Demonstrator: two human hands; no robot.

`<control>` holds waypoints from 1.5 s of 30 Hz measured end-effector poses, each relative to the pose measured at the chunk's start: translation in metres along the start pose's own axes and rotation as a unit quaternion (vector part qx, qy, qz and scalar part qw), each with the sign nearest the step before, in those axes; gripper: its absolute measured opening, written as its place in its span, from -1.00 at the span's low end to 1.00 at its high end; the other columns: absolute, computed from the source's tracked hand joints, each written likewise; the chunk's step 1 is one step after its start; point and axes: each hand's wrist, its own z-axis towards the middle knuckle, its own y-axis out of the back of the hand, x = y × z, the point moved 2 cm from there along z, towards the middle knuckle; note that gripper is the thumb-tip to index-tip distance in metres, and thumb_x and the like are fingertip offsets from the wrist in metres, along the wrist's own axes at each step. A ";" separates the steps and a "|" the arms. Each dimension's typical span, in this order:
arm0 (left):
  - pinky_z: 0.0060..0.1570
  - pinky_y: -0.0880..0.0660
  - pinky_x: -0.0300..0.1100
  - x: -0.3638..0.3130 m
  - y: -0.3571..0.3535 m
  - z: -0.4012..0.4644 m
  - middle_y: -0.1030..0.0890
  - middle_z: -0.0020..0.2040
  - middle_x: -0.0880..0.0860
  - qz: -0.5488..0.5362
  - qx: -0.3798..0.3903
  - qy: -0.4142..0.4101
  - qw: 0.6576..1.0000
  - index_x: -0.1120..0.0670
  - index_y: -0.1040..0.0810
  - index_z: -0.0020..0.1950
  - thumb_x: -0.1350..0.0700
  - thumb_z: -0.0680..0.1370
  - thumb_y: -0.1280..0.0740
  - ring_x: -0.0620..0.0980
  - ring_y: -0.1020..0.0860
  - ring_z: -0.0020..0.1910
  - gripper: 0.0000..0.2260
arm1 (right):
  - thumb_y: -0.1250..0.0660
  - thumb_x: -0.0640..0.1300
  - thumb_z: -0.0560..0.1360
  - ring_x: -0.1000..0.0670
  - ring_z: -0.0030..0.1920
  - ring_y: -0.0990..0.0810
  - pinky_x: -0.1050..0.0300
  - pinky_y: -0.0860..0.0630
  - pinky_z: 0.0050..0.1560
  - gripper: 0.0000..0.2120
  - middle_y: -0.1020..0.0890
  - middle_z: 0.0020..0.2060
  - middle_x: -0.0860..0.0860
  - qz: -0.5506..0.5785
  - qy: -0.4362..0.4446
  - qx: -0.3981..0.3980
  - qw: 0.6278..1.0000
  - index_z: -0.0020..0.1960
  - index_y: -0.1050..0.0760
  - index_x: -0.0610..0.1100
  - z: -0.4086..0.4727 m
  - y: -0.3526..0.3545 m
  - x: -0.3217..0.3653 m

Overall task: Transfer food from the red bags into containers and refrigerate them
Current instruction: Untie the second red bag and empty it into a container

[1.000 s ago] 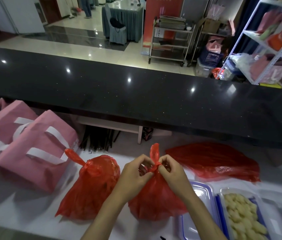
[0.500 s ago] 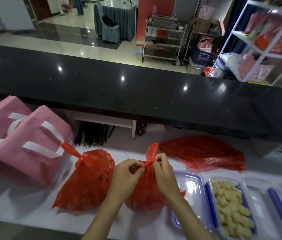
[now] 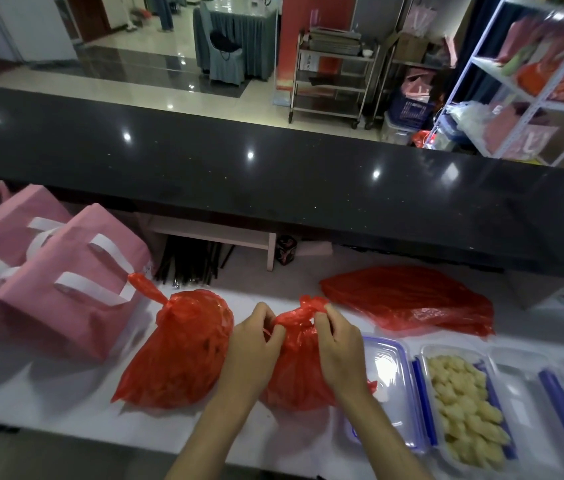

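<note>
View from the head camera. On the white worktop (image 3: 48,386), two pink gift bags (image 3: 55,289) with white handles occupy the far left corner; a flattened red bag (image 3: 408,299) lies toward the far edge at right. Along the right near edge I see an empty clear container (image 3: 386,386) with blue clips, touching the bag I work on, and beside it a container of pale food pieces (image 3: 464,407). No writing is legible. A knotted red bag (image 3: 183,351) stands left of centre. At centre, my left hand (image 3: 252,348) and right hand (image 3: 337,351) both pinch the twisted neck of the middle red bag (image 3: 299,341), translucent, bulging, still tied.
</note>
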 end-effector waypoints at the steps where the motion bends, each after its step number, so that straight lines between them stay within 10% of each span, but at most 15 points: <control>1: -0.27 -0.55 0.14 -0.001 0.001 0.002 -0.58 -0.34 0.02 0.013 0.005 -0.008 1.000 -0.01 -0.41 -0.18 0.17 0.60 -0.30 0.03 -0.61 -0.35 -0.82 | -0.03 0.16 0.56 -0.07 -0.18 -0.61 -0.09 -0.52 -0.11 -0.55 -0.67 -0.25 -0.02 -0.012 0.015 -0.012 1.000 -0.04 -0.56 -0.12 0.000 0.002 0.002; 9: -0.21 -0.68 0.10 -0.006 0.007 0.004 -0.70 -0.27 0.21 -0.206 0.006 0.107 0.973 0.30 -0.63 -0.10 -0.03 0.72 -0.20 0.22 -0.69 -0.27 -0.55 | -0.22 -0.03 0.66 0.02 -0.36 -0.30 -0.06 -0.30 -0.22 -0.58 -0.35 -0.46 0.02 0.144 -0.168 -0.051 0.974 -0.37 -0.31 -0.01 0.024 0.000 -0.022; 15: -0.34 -0.66 -0.12 -0.005 0.008 0.024 -0.66 -0.22 0.28 -0.307 -0.004 0.116 0.945 0.38 -0.59 -0.04 -0.07 0.65 -0.24 0.16 -0.70 -0.26 -0.53 | -0.52 -0.03 0.49 0.20 -0.26 -0.45 0.21 -0.43 -0.16 -0.77 -0.54 -0.32 0.17 0.135 -0.009 0.205 0.969 -0.17 -0.48 -0.05 0.023 0.005 -0.009; 19: -0.32 -0.59 -0.12 0.002 0.011 0.035 -0.68 -0.07 0.38 -0.383 0.072 0.123 0.913 0.29 -0.70 -0.02 -0.42 0.57 0.06 0.16 -0.64 -0.25 -0.15 | -0.50 -0.25 0.41 0.26 -0.22 -0.55 0.29 -0.45 -0.14 -0.79 -0.64 -0.27 0.22 0.078 0.050 0.199 0.976 -0.16 -0.59 0.06 0.038 0.012 -0.019; 24: -0.18 -0.53 -0.24 0.008 0.003 0.052 -0.72 0.14 0.00 -0.193 0.172 0.048 0.965 -0.04 -0.64 0.23 0.08 0.66 -0.35 -0.06 -0.65 -0.17 -0.84 | -0.34 -0.33 0.42 0.29 0.03 -0.66 0.39 -0.49 0.10 -0.62 -0.73 -0.06 0.29 0.134 0.040 0.232 0.963 0.08 -0.65 0.08 0.053 0.015 -0.018; 27: 0.07 -0.58 -0.25 0.016 -0.011 0.058 -0.71 0.14 -0.05 -0.120 0.267 0.012 0.956 -0.04 -0.60 0.30 0.09 0.51 -0.56 -0.15 -0.68 0.08 -0.62 | -0.37 -0.28 0.40 0.24 -0.04 -0.67 0.31 -0.52 0.04 -0.70 -0.75 -0.11 0.20 0.123 0.029 0.227 0.966 0.00 -0.68 0.06 0.061 0.012 -0.022; 35: -0.09 -0.60 -0.07 0.038 0.012 0.078 -0.72 -0.11 -0.08 -0.085 0.173 0.005 0.981 -0.13 -0.70 0.05 0.10 0.58 -0.48 -0.06 -0.67 -0.14 -0.88 | -0.41 -0.17 0.43 0.17 -0.19 -0.66 0.12 -0.54 -0.11 -0.85 -0.71 -0.24 0.13 0.013 0.050 0.092 0.994 -0.16 -0.63 0.09 0.080 0.050 -0.045; 40: 0.18 -0.51 -0.32 0.023 0.002 0.068 -0.66 0.17 -0.18 -0.042 0.212 -0.060 0.975 -0.18 -0.63 0.26 0.10 0.57 -0.48 -0.17 -0.61 0.19 -0.70 | -0.61 -0.08 0.41 0.12 0.11 -0.66 0.24 -0.54 0.16 -0.62 -0.69 0.07 0.12 0.039 0.062 0.218 0.973 0.18 -0.59 0.04 0.072 0.041 -0.021; 45: 0.02 -0.59 -0.14 0.021 0.002 0.069 -0.72 -0.09 -0.17 -0.033 0.154 -0.051 0.986 -0.08 -0.71 0.00 0.01 0.51 -0.53 -0.20 -0.67 -0.06 -0.91 | -0.55 -0.15 0.46 0.18 -0.23 -0.58 0.22 -0.50 -0.14 -0.85 -0.64 -0.30 0.09 0.064 0.059 0.104 0.991 -0.20 -0.58 -0.03 0.076 0.031 -0.013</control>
